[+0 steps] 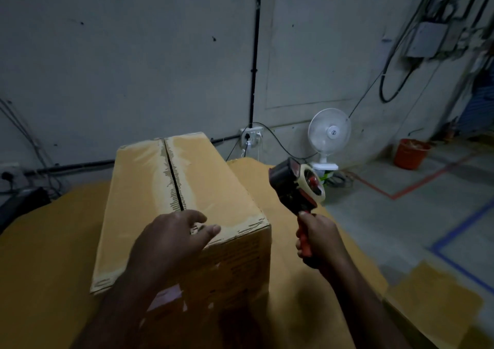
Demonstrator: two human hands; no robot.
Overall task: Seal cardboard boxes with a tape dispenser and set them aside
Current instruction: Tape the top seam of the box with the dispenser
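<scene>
A brown cardboard box (pixel 139 188) stands on a cardboard-covered table (pixel 45 241), its two top flaps closed with a dark seam running down the middle and old tape marks around it. My left hand (pixel 171 241) hovers at the near edge of the box top, fingers relaxed and spread, holding nothing. My right hand (pixel 318 239) grips the orange handle of a black and red tape dispenser (pixel 296 185), held up to the right of the box with its tape roll facing right.
A small white fan (pixel 328 135) stands behind the table by the grey wall. A wall socket (pixel 250 136) with cables sits behind the box. An orange bucket (pixel 410 153) is on the floor at right, near red and blue floor lines.
</scene>
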